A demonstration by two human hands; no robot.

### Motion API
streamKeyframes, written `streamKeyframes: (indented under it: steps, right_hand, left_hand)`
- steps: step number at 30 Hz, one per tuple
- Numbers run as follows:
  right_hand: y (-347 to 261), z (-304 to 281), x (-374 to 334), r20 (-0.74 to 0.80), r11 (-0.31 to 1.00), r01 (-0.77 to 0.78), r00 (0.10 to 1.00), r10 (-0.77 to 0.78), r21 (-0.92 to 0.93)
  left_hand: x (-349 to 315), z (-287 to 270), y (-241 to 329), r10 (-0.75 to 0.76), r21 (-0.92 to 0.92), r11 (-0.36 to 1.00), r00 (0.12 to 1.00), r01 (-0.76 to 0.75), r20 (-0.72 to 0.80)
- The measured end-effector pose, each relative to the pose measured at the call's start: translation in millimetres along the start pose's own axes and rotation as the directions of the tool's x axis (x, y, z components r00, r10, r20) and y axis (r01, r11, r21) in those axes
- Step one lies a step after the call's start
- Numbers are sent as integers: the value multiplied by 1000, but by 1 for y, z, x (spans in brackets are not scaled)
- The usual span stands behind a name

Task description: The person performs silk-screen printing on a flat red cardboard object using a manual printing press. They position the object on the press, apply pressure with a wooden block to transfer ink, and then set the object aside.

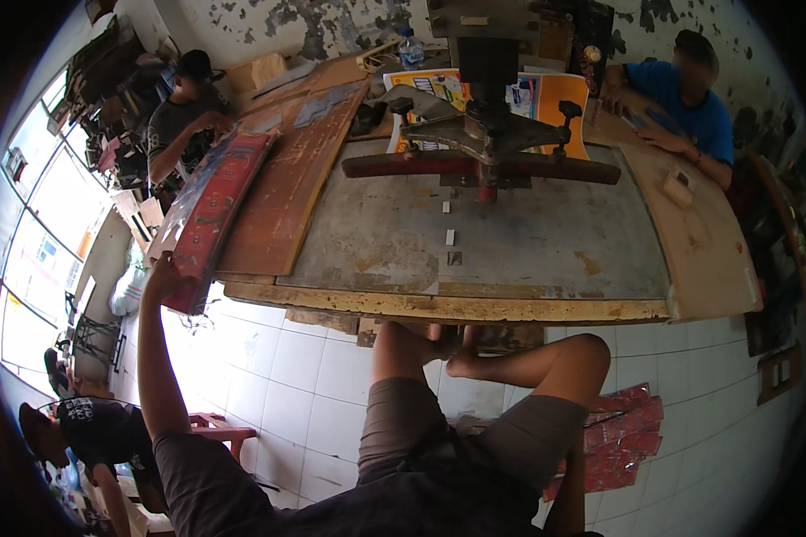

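Currently, the left hand [163,281] touches the near end of a long red piece [225,210]; whether its grip is closed, I cannot tell. The right hand is hidden. The piece lies along the left of the table [475,310], beside brown boards [282,192].

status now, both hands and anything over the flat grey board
Left hand at near end of long red panel. Right hand unseen. Dark metal frame with long reddish crossbar over flat grey board.
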State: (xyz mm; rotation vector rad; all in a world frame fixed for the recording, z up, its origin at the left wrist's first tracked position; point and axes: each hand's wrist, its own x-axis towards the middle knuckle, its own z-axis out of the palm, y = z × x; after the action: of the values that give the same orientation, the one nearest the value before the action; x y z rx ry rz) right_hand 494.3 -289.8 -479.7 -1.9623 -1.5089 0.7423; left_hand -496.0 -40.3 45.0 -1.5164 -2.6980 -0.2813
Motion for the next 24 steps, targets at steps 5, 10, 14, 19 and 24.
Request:
streamKeyframes:
  steps: [5,10,14,19,24]
  right_hand:
    - [1,3,0,34,999,40,999,-39,-17]
    - [-14,-9,7,39,986,86,996,-81,-145]
    - [-72,-80,9,-259,958,-278,932,252,-68]
    - [-159,-141,32,-832,995,75,555,15,68]
    - [-318,-170,44,-795,918,393,538,-281,-58]
  left_hand:
    - [-5,5,-5,187,72,981,970,-178,-156]
    - [-16,-12,-4,159,-250,939,942,-237,-296]
    - [-111,-50,86,119,-2,991,881,-135,-458]
    - [-214,-101,-18,48,53,999,626,-12,-778]
    - [-319,-153,2,394,508,851,478,133,-785]
